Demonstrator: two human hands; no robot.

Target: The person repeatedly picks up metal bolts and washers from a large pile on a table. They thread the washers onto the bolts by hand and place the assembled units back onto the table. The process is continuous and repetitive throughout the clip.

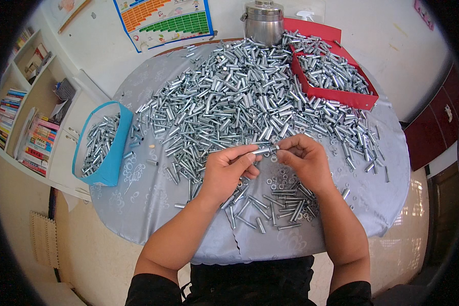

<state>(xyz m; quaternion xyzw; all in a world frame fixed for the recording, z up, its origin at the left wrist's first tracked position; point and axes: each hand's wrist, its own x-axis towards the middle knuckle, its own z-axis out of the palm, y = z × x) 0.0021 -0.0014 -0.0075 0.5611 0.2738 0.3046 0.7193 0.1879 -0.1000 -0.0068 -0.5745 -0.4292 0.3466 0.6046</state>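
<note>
My left hand pinches a shiny metal expansion bolt, held nearly level above the table. At its right end, the fingertips of my right hand close on a small washer; whether a nut is there too, I cannot tell. A big heap of silvery sleeves and bolts spreads just beyond both hands. Between my forearms lie loose bolts with small nuts and washers scattered among them.
A blue box of metal parts stands at the left. At the back right, a red box holds more, near a steel lidded pot. A grey cloth covers the round table. Bookshelves line the left wall.
</note>
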